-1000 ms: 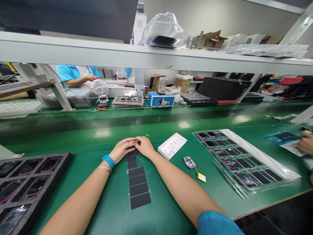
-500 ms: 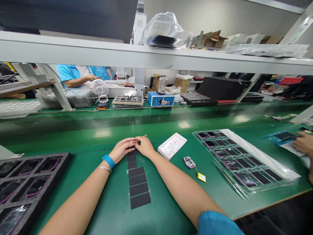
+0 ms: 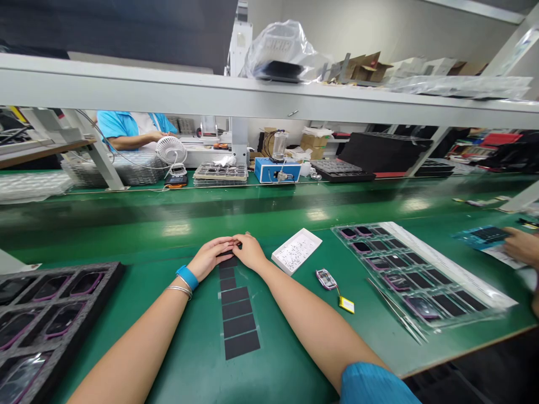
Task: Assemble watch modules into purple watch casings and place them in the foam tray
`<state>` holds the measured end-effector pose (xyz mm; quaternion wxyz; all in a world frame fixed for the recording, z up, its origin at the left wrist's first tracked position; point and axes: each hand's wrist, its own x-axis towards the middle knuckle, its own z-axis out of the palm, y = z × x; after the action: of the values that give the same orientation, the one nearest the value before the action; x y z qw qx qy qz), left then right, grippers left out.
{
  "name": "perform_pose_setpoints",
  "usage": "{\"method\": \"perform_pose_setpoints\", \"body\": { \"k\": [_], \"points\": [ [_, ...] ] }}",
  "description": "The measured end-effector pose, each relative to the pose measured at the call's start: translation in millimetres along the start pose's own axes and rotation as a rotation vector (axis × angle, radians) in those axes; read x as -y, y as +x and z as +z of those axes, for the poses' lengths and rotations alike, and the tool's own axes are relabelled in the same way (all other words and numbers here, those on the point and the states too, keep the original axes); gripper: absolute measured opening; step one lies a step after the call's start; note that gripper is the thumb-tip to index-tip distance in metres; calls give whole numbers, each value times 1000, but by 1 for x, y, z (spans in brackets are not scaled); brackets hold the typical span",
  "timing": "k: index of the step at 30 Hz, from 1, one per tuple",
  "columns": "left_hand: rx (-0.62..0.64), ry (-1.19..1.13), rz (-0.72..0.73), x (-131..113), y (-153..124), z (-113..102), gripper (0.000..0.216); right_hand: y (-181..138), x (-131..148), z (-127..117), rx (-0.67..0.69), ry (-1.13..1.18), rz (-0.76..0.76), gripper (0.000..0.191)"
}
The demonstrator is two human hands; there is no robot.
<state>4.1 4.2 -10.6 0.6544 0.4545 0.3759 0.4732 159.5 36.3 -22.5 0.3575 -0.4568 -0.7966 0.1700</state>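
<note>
My left hand and my right hand meet at the far end of a column of black rectangular pieces on clear film, laid flat on the green tabletop. Both thumbs and fingertips are pinched together there, touching or nearly so. What lies between the fingertips is too small and too covered to make out. Smaller black pieces continue up under my hands. Right of my right hand sits a shallow white box with many tiny bits in it.
An opened purple-edged device is wired to a yellow battery. Tweezers lie beside a clear tray of black parts. A foam tray stands left. A co-worker's hand is at far right; a shelf beam crosses above.
My hands stay in nearly the same pinch. Across the bench, a second person's blue sleeve and arm have gone from view. The co-worker's hand at far right has shifted slightly.
</note>
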Motion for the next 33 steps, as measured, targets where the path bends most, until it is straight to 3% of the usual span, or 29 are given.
{"method": "perform_pose_setpoints", "body": {
  "k": [33],
  "points": [
    [5,6,-2,0,0,0,33,0,-3,2,-4,5,-6,25]
  ]
}}
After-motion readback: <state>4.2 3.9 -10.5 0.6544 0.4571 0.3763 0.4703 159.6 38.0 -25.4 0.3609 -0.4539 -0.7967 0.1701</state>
